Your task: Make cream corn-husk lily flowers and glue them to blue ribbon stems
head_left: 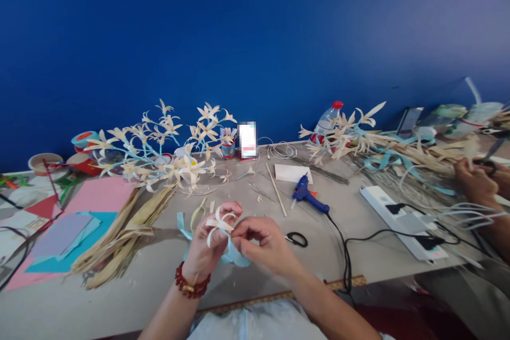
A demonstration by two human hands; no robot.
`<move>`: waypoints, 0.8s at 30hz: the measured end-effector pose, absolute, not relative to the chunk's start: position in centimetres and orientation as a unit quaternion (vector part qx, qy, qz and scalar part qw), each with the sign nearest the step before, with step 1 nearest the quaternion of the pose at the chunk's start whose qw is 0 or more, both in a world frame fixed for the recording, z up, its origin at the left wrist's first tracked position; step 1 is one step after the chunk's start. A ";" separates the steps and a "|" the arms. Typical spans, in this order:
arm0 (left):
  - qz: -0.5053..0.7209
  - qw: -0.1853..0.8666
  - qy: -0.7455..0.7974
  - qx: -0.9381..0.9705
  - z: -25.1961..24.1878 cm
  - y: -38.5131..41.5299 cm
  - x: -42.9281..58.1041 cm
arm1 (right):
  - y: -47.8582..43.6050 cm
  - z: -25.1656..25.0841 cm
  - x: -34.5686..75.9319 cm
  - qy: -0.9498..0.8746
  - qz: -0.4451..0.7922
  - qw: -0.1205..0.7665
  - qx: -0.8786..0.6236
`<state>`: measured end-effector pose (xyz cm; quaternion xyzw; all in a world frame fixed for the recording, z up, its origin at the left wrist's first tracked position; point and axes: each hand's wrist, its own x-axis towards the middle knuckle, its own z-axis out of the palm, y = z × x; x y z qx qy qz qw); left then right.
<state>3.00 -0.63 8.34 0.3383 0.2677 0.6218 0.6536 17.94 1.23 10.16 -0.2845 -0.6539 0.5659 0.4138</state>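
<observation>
A cream handmade flower (220, 223) with curling petals is held in my left hand (209, 241), its fingers closed around the base. My right hand (263, 244) pinches at the flower's underside, where light blue tape (238, 257) hangs down between the hands. Whether the right fingertips grip the tape or the stem is hard to see. Just right of my right hand lies a pair of scissors (297, 239) with black handles, partly hidden. Beyond them a blue hot glue gun (307, 195) rests on the table.
Bundles of dried husk (131, 234) and coloured paper (64, 236) lie left. Finished flower sprays (159, 143) stand at the back, near a phone (247, 139). A white power strip (402, 223) with cables is right. A co-worker's hands (478, 178) hold scissors and husk at far right.
</observation>
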 end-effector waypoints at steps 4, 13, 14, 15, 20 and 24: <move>0.638 0.611 0.310 0.351 8.5 -0.9 3.0 | 1.2 10.1 18.1 -0.723 0.449 0.433 -0.295; 0.651 0.605 0.343 0.304 9.0 -1.1 3.5 | 1.2 10.1 17.9 -0.764 0.340 0.460 -0.299; 0.652 0.608 0.343 0.295 9.0 -1.1 3.6 | 1.2 10.2 17.9 -0.763 0.345 0.457 -0.300; 0.654 0.609 0.344 0.289 9.0 -1.1 3.7 | 1.3 10.2 17.9 -0.762 0.354 0.451 -0.300; 0.668 0.587 0.355 0.289 8.8 -1.2 4.1 | 1.3 10.2 17.9 -0.741 0.415 0.427 -0.311; 0.674 0.575 0.389 0.252 8.5 -1.2 4.2 | 1.4 9.6 17.8 -0.702 0.481 0.410 -0.328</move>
